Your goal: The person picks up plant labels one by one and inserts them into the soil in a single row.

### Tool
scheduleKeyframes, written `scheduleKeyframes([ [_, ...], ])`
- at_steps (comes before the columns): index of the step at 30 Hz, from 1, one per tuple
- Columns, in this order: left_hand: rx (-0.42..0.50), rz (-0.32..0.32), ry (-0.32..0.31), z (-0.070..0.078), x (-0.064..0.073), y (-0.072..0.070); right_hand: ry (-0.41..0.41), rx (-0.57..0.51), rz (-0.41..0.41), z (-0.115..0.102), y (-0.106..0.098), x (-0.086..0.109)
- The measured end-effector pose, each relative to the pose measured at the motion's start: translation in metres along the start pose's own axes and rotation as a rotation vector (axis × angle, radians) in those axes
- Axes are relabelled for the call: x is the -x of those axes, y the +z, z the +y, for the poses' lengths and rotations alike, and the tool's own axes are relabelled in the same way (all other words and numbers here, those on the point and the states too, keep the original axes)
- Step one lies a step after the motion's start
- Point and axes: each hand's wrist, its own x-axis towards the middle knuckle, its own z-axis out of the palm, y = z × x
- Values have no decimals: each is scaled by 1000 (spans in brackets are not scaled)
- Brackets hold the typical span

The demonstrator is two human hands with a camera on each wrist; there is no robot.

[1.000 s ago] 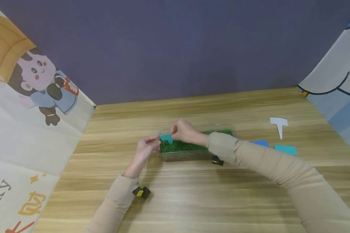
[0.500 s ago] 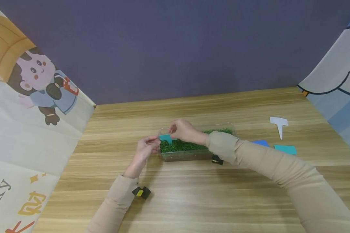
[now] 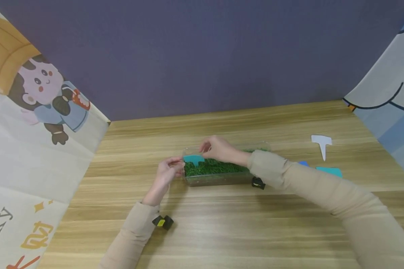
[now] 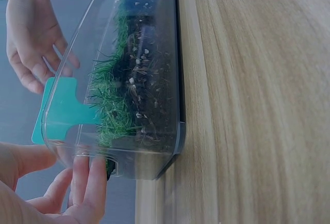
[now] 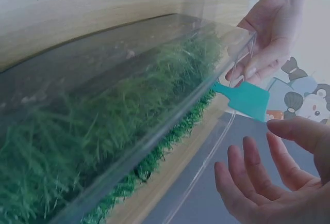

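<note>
Teal tag (image 3: 193, 158) stands in grass (image 3: 215, 168) at the planter (image 3: 219, 181)'s left end. Right hand (image 3: 219, 149) has a loose, empty grip — left hand (image 3: 170, 170) rests relaxed there. Bumping the corner might tilt it.

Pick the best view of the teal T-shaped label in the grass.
Left wrist: the teal T-shaped label shows large, crossbar and upper stem clear. Head shows it small; right wrist shows it slanted, less stem visible.

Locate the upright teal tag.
In head view, the teal tag stands in grass at the left end of the box, between left hand and right hand.
</note>
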Motion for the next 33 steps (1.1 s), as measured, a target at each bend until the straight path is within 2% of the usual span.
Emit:
scheduleKeyframes([
  [6, -24, -3, 10, 0, 0, -1, 5, 12, -6, 5, -10, 5],
  [17, -25, -3, 6, 0, 0, -1, -3, -72, 0, 16, -29, 16],
  [23, -19, -4, 3, 0, 0, -1, -15, -74, 37, 24, -43, 24],
  [33, -21, 2, 0, 1, 1, -1, 38, -30, 103, 33, -66, 40],
])
